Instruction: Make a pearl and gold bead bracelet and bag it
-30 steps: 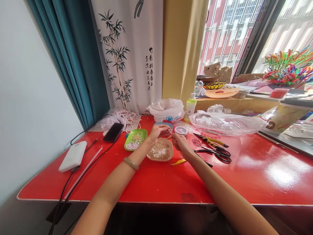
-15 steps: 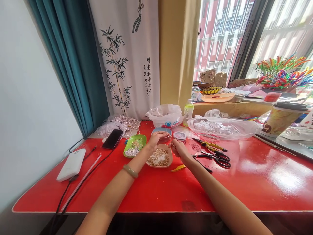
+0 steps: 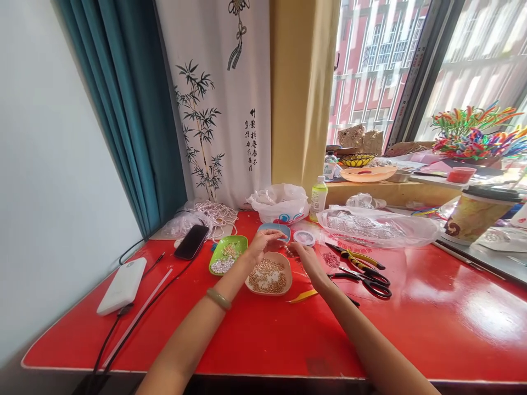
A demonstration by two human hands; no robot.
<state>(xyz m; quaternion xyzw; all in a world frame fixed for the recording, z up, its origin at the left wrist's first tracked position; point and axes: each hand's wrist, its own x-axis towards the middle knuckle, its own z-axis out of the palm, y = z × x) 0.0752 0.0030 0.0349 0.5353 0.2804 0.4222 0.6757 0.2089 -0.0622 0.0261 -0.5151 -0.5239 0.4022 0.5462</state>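
Right hand (image 3: 307, 260) pinches a beaded strand (image 3: 287, 250) by the peach dish (image 3: 289, 270), left hand's (image 3: 262, 245) fingertips pressed together; a slackened grip could spill beads.

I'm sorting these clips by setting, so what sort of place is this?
Probably a home craft corner by a window: trays of beads, pliers and scissors lie on a red table.

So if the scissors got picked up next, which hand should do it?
The right hand, I think. It's nearer the scissors, and they lie on its side. The left hand would reach across the right arm. The right hand seems to hold beads, so might need to let go first.
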